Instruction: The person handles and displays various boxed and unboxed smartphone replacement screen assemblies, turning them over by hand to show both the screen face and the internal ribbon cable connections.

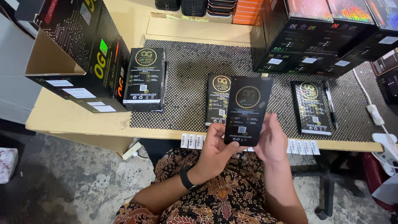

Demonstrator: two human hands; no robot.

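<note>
Item: flat black packet (247, 108) w/ round gold emblem, held upright-ish above front edge of worktop (74, 118), tilted slightly right at top. Left hand (216, 147): grip closed on packet's lower left corner, thumb across bottom edge. Right hand (271, 143): grip closed on lower right edge, fingers behind packet. Black watch (186, 178) on left wrist.

Directly behind packet: another flat black packet of same kind (216, 99), lying on black-and-white dotted mat (186, 70), partly hidden. Right of hands: third same-type packet (311, 107) flat on mat, black pen (331, 103) just beside its right side. Left: stack of same packets (145, 79) on mat's left edge, touching large black carton (83, 54), open-topped, w/ white labels.

Front edge of worktop: row of small barcode stickers (191, 141) left of hands, more (304, 147) to right. Back right: stacked black boxes w/ rainbow tops (323, 33). Back centre: dark and orange trays (215, 7), approx. stacked. Far right: white cable w/ inline switch (375, 114). Below: patterned brown garment (224, 195) on person's lap, concrete floor (74, 182).
</note>
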